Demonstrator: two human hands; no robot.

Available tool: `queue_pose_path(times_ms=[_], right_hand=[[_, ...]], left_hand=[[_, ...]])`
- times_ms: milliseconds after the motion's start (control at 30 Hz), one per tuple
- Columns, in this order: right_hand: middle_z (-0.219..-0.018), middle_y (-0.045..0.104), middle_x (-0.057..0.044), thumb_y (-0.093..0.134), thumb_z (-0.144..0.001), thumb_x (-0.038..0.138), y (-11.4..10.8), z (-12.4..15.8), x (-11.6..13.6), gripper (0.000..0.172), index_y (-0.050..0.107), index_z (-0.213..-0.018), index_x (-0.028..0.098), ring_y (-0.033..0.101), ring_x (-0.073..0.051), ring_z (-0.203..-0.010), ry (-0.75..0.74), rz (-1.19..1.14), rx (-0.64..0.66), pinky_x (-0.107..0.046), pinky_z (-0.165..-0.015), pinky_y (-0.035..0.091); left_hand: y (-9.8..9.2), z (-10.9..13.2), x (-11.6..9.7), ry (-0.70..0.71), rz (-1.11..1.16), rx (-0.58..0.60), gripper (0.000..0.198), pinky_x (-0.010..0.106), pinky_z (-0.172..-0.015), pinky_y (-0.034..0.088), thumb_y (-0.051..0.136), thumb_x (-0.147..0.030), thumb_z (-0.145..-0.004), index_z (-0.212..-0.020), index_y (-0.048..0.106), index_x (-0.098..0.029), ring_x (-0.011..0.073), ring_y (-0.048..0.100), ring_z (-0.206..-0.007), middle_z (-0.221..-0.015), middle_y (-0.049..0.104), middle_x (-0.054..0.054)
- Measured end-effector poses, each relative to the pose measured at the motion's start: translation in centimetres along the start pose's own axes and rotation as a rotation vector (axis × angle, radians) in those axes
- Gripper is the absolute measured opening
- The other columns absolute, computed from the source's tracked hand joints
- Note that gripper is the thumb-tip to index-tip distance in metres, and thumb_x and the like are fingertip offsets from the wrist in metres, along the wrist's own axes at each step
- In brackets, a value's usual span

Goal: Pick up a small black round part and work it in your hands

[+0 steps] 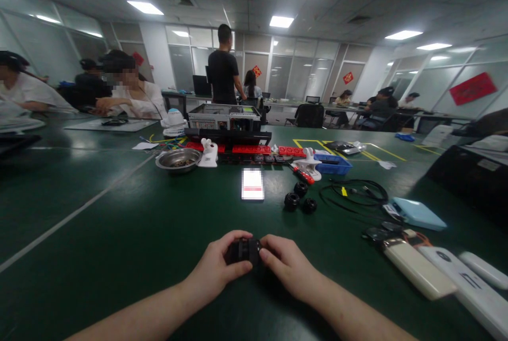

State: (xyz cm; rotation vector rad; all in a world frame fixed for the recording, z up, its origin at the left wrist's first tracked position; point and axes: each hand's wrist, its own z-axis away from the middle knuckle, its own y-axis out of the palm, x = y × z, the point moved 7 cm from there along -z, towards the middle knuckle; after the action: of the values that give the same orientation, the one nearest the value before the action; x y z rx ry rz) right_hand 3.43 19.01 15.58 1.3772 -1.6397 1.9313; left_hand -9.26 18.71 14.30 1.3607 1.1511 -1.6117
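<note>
Between both hands is a small black ribbed part (245,250), held low over the green table; its exact kind is hard to make out. My left hand (222,257) wraps round its left side, thumb in front and fingers behind. At its right end, my right hand (283,260) closes thumb and fingers on it. Farther out, a group of three black ribbed round parts (300,199) sits on the table. A phone with a bright screen (252,184) lies straight ahead of my hands.
Ahead stand a metal bowl (178,160) of small pieces, a blue tray (332,165), a red-handled screwdriver (304,174) and an open computer case (224,117). To the right lie a coiled black cable (357,193), a light-blue box (418,213) and a cream power bank (418,268). Other people are farther off.
</note>
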Motion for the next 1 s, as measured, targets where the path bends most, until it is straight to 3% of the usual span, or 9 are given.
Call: queue_pose_path(times_ms=[100, 200, 433, 567, 700, 833, 1000], right_hand=[[-0.070, 0.052, 0.000, 0.048, -0.079, 0.029, 0.0, 0.1, -0.1, 0.016, 0.054, -0.087, 0.016, 0.047, -0.012, -0.062, -0.003, -0.052, -0.013, -0.022, -0.057, 0.036], [-0.071, 0.052, 0.001, 0.053, -0.075, 0.023, 0.1, 0.2, 0.1, 0.023, 0.052, -0.097, 0.018, 0.047, -0.011, -0.063, 0.001, -0.109, 0.002, -0.022, -0.058, 0.038], [-0.074, 0.053, 0.001, 0.051, -0.077, 0.027, 0.2, 0.4, 0.1, 0.028, 0.048, -0.104, 0.020, 0.048, -0.012, -0.064, -0.002, -0.107, 0.017, -0.022, -0.058, 0.038], [-0.071, 0.054, -0.001, 0.037, -0.085, 0.034, 0.3, 0.1, -0.3, 0.026, 0.054, -0.090, 0.016, 0.048, -0.012, -0.065, 0.000, -0.079, 0.013, -0.023, -0.058, 0.036], [-0.065, 0.050, 0.001, 0.041, -0.083, 0.034, 0.4, -0.1, -0.4, 0.025, 0.054, -0.075, 0.014, 0.045, -0.011, -0.059, 0.022, -0.043, 0.032, -0.021, -0.054, 0.034], [-0.070, 0.051, 0.001, 0.050, -0.078, 0.029, 0.2, 0.2, -0.1, 0.018, 0.054, -0.089, 0.016, 0.046, -0.011, -0.062, 0.017, -0.095, 0.000, -0.022, -0.056, 0.036], [-0.071, 0.051, 0.001, 0.055, -0.074, 0.024, 0.1, 0.3, 0.2, 0.027, 0.051, -0.099, 0.018, 0.047, -0.011, -0.064, -0.012, -0.147, -0.005, -0.022, -0.058, 0.038]], left_hand=[[0.0, -0.2, 0.4, 0.024, 0.027, 0.007, 0.043, 0.033, -0.080, 0.042, 0.064, -0.031, -0.063, -0.102, 0.052, -0.019, 0.0237, 0.055, -0.094, -0.098, 0.060, 0.005], [-0.1, -0.3, 0.8, 0.029, 0.076, 0.011, 0.045, 0.033, -0.080, 0.042, 0.063, -0.033, -0.063, -0.104, 0.051, -0.019, 0.0237, 0.055, -0.094, -0.099, 0.059, 0.005], [-0.1, -0.4, 0.5, -0.027, 0.015, -0.042, 0.036, 0.032, -0.079, 0.044, 0.064, -0.022, -0.063, -0.097, 0.053, -0.017, 0.0224, 0.057, -0.090, -0.096, 0.060, 0.006], [-0.2, -0.3, 0.3, -0.010, -0.023, -0.048, 0.038, 0.032, -0.079, 0.044, 0.066, -0.019, -0.061, -0.097, 0.054, -0.018, 0.0224, 0.056, -0.090, -0.096, 0.060, 0.005], [-0.1, -0.2, 0.4, 0.044, -0.008, -0.024, 0.039, 0.032, -0.079, 0.043, 0.067, -0.022, -0.061, -0.098, 0.055, -0.018, 0.0229, 0.056, -0.091, -0.095, 0.060, 0.005], [0.0, -0.4, 0.8, 0.048, 0.126, 0.011, 0.048, 0.033, -0.080, 0.041, 0.067, -0.028, -0.061, -0.105, 0.049, -0.019, 0.0236, 0.054, -0.094, -0.099, 0.058, 0.005], [0.2, -0.8, 1.5, 0.033, 0.170, 0.048, 0.043, 0.033, -0.078, 0.041, 0.067, -0.036, -0.059, -0.095, 0.054, -0.017, 0.0239, 0.054, -0.090, -0.091, 0.060, 0.005]])
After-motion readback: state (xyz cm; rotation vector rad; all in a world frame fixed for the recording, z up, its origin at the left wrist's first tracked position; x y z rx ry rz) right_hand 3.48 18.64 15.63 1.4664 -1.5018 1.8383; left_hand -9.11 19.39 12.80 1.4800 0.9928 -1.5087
